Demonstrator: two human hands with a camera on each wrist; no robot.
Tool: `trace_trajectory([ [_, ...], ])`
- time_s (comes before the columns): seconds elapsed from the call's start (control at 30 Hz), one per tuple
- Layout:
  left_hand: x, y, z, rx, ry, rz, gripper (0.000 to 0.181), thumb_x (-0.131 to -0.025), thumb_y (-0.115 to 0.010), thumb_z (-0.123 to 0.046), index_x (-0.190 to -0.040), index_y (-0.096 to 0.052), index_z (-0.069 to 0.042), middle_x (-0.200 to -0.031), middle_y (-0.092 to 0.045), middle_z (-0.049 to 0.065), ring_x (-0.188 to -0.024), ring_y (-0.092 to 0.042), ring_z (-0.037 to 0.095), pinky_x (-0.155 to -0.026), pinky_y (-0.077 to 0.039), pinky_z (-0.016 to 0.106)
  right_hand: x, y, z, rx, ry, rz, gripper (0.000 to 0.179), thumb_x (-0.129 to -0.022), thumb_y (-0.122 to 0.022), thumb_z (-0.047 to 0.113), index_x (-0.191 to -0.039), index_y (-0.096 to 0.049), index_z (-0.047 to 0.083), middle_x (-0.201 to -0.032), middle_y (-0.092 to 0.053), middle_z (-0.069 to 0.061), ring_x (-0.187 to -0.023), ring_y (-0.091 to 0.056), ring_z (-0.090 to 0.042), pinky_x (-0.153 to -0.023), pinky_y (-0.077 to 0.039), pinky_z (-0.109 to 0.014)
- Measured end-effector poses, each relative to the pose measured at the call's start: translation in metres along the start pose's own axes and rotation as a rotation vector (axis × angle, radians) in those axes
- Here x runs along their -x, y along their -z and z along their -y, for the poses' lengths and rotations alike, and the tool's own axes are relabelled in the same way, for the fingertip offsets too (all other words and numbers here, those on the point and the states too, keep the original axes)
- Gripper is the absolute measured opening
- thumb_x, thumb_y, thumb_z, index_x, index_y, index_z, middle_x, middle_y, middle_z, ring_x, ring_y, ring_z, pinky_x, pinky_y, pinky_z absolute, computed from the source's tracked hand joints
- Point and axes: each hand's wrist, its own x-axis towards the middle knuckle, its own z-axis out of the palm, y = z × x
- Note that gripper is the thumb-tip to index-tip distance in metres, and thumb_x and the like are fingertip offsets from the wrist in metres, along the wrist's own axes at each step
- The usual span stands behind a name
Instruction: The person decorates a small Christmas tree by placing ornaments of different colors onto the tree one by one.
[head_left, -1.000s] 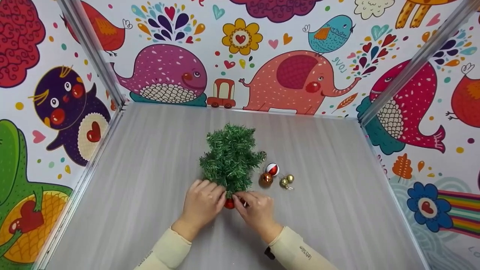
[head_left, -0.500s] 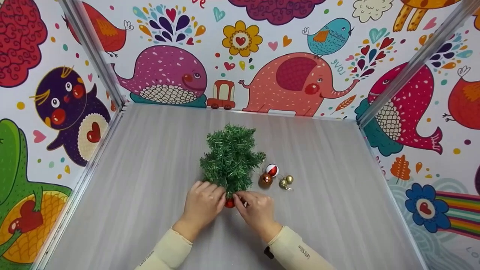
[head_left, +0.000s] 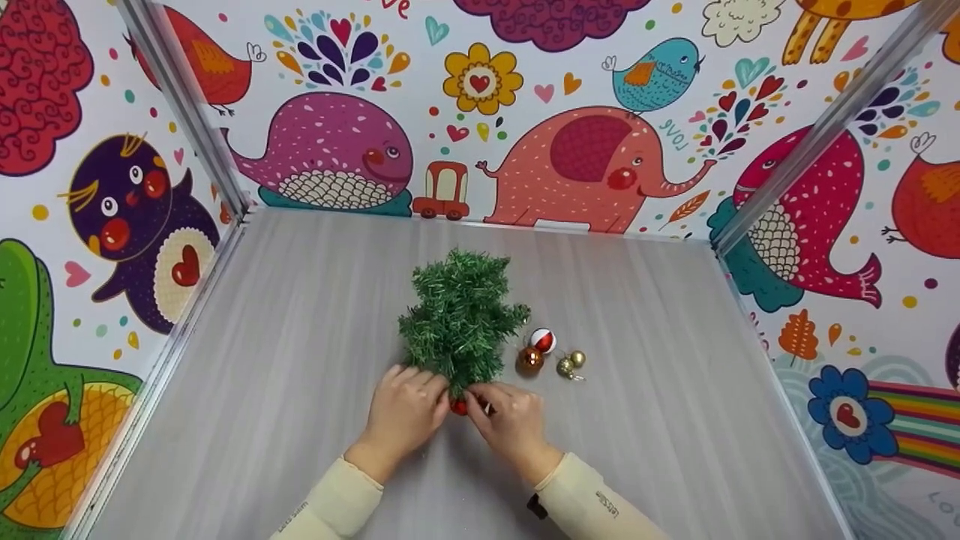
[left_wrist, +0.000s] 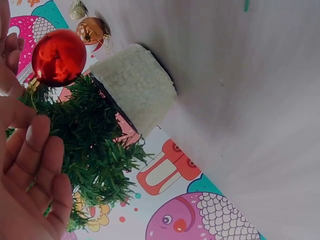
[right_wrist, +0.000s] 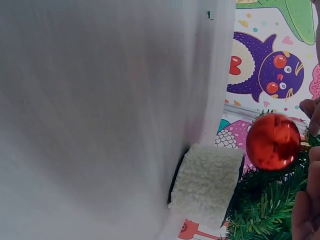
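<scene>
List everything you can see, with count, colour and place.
Tree: one, green, centre
Base: one, white, tree's foot
Red bauble: one, red, tree's near side
Copper bauble: one, copper, right of tree
Two-tone bauble: one, red and white, beside copper one
Gold baubles: at least two, gold, farther right
Table: one, grey, underneath
Walls: three, white with colourful prints, left, back, right
Posts: two, silver, corners
Black item: one, black, beside right sleeve
Sleeves: two, cream, forearms
Left hand: one, bare, by tree
Right hand: one, bare, by tree
</scene>
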Motion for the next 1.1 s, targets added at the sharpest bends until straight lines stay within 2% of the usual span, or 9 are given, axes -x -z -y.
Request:
trace_trajectory([
  [0.17,-0.0024,0.0009,0.0005,0.018,0.012,-0.030,0.008,-0.073,-0.077,-0.014,-0.077,-0.072,-0.011,-0.071,-0.069,0.001,-0.062,-0.063,0.020,-0.058,-0.046,0.036,-0.0003,-0.0012,-0.0003,0.000,0.007,-0.017,0.008,-0.077,-0.079,0.011,-0.084,-0.076,0.012,-0.077,-0.072,0.003,-0.059,-0.066,-0.007,-0.050,-0.053,-0.021],
  [0.43,-0.0044,0.0004,0.0016,0.028,0.019,-0.095,0.007,-0.080,-0.077,-0.016,-0.079,-0.073,-0.011,-0.071,-0.069,0.000,-0.060,-0.060,0.019,-0.057,-0.044,0.036,-0.0005,-0.0044,-0.0021,0.002,0.015,-0.061,0.003,-0.081,-0.073,0.013,-0.083,-0.074,0.013,-0.073,-0.070,0.006,-0.055,-0.062,-0.005,-0.046,-0.050,-0.021],
  [0.57,-0.0050,0.0005,0.0005,0.042,0.025,-0.116,0.006,-0.081,-0.075,-0.015,-0.080,-0.073,-0.010,-0.072,-0.069,0.000,-0.061,-0.060,0.020,-0.057,-0.045,0.036,-0.0008,-0.0046,-0.0016,0.021,-0.013,-0.066,0.004,-0.083,-0.071,0.015,-0.083,-0.074,0.013,-0.073,-0.070,0.005,-0.056,-0.063,-0.004,-0.046,-0.050,-0.021],
  [0.67,-0.0047,-0.0007,0.0002,0.042,0.029,-0.126,0.006,-0.080,-0.076,-0.014,-0.080,-0.073,-0.009,-0.072,-0.070,0.001,-0.061,-0.061,0.021,-0.058,-0.045,0.037,-0.0018,-0.0044,-0.0012,0.029,-0.018,-0.068,0.003,-0.080,-0.074,0.013,-0.082,-0.075,0.012,-0.073,-0.072,0.003,-0.057,-0.065,-0.005,-0.048,-0.052,-0.022],
  [0.87,-0.0019,-0.0046,-0.0011,0.008,0.039,-0.093,0.007,-0.077,-0.079,-0.015,-0.078,-0.073,-0.010,-0.071,-0.070,0.002,-0.060,-0.063,0.021,-0.058,-0.048,0.037,-0.0033,-0.0038,-0.0007,0.012,-0.001,-0.091,0.003,-0.079,-0.076,0.011,-0.081,-0.076,0.009,-0.072,-0.072,0.002,-0.056,-0.065,-0.005,-0.049,-0.052,-0.019],
  [1.1,-0.0016,-0.0022,-0.0038,0.010,0.040,-0.030,0.009,-0.075,-0.080,-0.016,-0.078,-0.073,-0.011,-0.072,-0.070,0.001,-0.060,-0.063,0.021,-0.060,-0.048,0.037,-0.0003,-0.0037,-0.0018,0.027,-0.017,-0.042,0.011,-0.086,-0.070,0.017,-0.079,-0.075,0.010,-0.072,-0.072,0.003,-0.057,-0.065,-0.006,-0.049,-0.052,-0.021],
])
